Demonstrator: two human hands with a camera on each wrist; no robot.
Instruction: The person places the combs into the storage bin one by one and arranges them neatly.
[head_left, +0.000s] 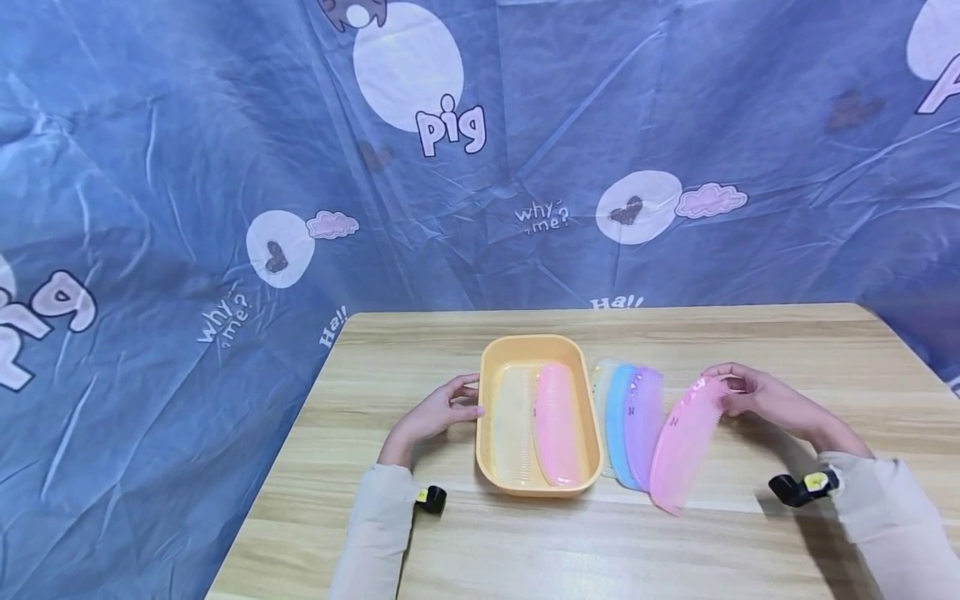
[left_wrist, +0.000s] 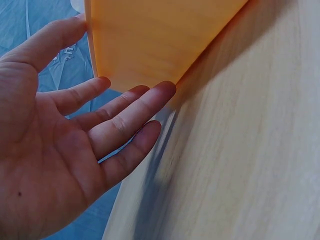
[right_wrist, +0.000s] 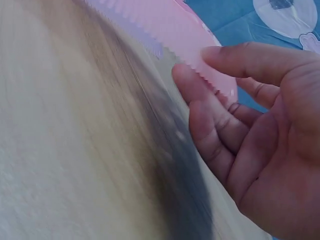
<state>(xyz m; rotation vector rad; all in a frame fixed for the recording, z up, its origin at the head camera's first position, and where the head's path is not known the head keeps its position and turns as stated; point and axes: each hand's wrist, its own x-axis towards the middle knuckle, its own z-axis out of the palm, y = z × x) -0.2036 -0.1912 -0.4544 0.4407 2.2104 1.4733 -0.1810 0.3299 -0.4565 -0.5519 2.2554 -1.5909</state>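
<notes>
My right hand (head_left: 765, 402) pinches one end of a pink comb (head_left: 686, 442) between thumb and fingers. In the right wrist view the teeth of this pink comb (right_wrist: 172, 30) run along the edge between the fingertips. At its left lie a purple comb (head_left: 643, 425), a blue comb (head_left: 618, 417) and a pale clear comb (head_left: 600, 379), overlapping like a fan. A yellow plastic tray (head_left: 536, 343) contains another pink comb (head_left: 557, 425) and a whitish clear comb (head_left: 512, 425). My left hand (head_left: 441, 414) touches the tray's left side with fairly straight fingers, thumb at the rim.
Everything lies on a light wooden table (head_left: 540, 550). Behind it hangs a blue printed cloth (head_left: 480, 250), which also covers the left side. A black wrist camera (head_left: 433, 500) sits by the left sleeve, and another black camera (head_left: 795, 490) by the right.
</notes>
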